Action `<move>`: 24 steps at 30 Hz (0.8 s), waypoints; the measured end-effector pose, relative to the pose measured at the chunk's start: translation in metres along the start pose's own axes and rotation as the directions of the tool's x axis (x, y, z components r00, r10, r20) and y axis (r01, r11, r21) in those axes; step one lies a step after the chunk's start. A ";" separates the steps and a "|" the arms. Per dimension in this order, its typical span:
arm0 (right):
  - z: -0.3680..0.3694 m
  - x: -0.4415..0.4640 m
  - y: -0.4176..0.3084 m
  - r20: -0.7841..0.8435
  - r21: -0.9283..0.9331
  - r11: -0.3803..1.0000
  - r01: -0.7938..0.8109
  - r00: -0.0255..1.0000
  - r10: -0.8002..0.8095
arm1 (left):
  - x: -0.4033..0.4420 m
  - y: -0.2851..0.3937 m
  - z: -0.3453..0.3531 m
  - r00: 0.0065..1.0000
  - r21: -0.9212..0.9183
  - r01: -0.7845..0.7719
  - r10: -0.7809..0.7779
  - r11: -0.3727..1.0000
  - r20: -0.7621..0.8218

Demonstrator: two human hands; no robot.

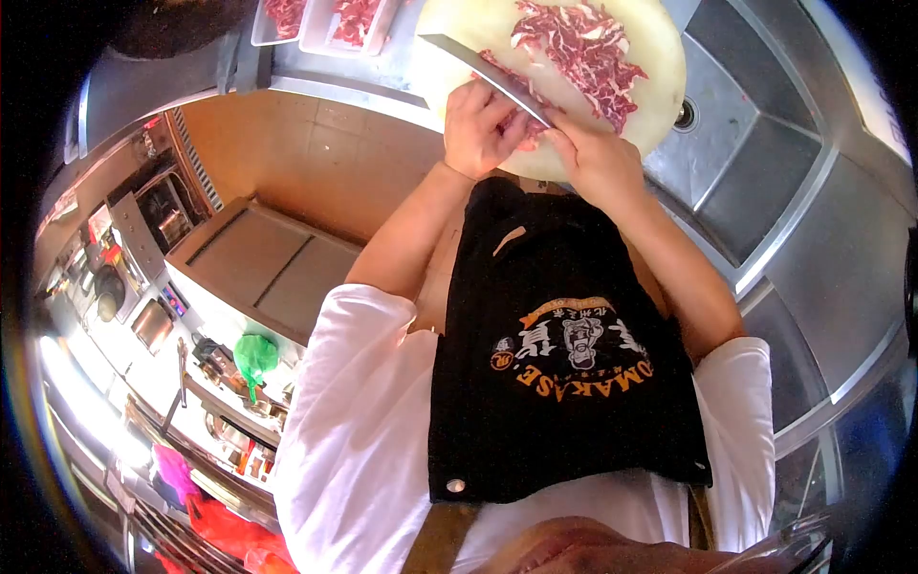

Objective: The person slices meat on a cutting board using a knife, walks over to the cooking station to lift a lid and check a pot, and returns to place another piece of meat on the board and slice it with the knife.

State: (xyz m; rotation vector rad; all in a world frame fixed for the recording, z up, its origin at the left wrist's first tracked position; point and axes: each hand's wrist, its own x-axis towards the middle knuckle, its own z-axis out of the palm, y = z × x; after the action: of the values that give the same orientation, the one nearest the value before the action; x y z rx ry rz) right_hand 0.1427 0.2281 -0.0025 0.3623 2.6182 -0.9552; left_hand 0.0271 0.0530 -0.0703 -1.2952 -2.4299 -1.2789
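A knife point(507, 80) lies slanted over the round, pale cutting board point(660, 57), its blade pointing up and to the left. My right hand point(602, 163) is closed round the handle end near the board's front edge. Fingers of my left hand point(478, 129) are curled and pressed on a piece of raw red meat point(526, 136) beside the blade, partly hiding it. More meat shows behind the blade. A larger pile of sliced, marbled meat point(583, 59) lies at the far right of the board.
White trays point(349, 46) with red meat stand at the far left of the board. A metal sink point(708, 120) with a drain is on the right. Below the left counter edge is a brown floor point(335, 158). A black apron point(564, 287) hangs before my body.
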 end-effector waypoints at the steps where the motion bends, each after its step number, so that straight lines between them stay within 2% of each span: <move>1: 0.001 -0.004 0.003 -0.006 0.002 1.000 -0.003 1.000 0.003 | -0.001 -0.001 -0.001 0.999 0.007 0.009 -0.010 1.000 0.031; 4: 0.006 -0.038 0.031 -0.031 0.065 0.998 -0.023 0.999 0.025 | -0.001 -0.002 0.003 0.998 -0.004 0.027 -0.027 1.000 0.048; 6: 0.006 -0.062 0.039 -0.134 0.067 0.997 0.037 0.991 -0.028 | -0.004 0.000 0.002 0.999 -0.018 0.032 -0.032 0.999 0.023; 9: 0.012 -0.014 0.025 -0.102 0.076 0.997 0.022 0.995 -0.014 | -0.005 0.001 0.003 0.997 -0.016 0.061 -0.061 0.998 0.041; 13: 0.018 0.077 0.016 -0.145 0.228 0.971 0.076 0.988 -0.044 | -0.004 0.006 0.001 1.000 0.043 0.022 -0.022 0.999 0.015; 15: 0.014 0.073 0.029 -0.191 0.223 0.973 0.065 0.981 -0.022 | -0.006 0.006 0.003 0.998 0.009 0.047 -0.048 0.999 0.046; 17: 0.004 0.051 0.030 -0.342 0.175 0.984 -0.027 0.936 0.087 | -0.010 0.012 0.007 0.997 0.000 0.062 -0.061 0.998 0.041; 19: -0.005 0.028 0.033 -0.322 0.229 0.973 -0.032 0.941 0.106 | -0.015 0.019 0.014 0.998 0.013 0.064 -0.064 0.998 -0.005; 21: -0.013 -0.005 0.031 -0.250 0.147 0.988 0.041 0.968 -0.003 | -0.018 0.021 0.017 0.997 0.045 0.071 -0.070 0.996 -0.014; 24: -0.021 -0.061 0.034 -0.169 0.095 0.994 0.062 0.985 -0.045 | -0.020 0.020 0.020 0.998 0.035 0.067 -0.066 0.997 -0.012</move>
State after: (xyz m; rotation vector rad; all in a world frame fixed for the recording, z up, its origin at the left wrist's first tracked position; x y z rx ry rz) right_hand 0.2056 0.2600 0.0165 0.4157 2.7488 -1.1223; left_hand 0.0597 0.0602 -0.0791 -1.2056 -2.4965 -1.2494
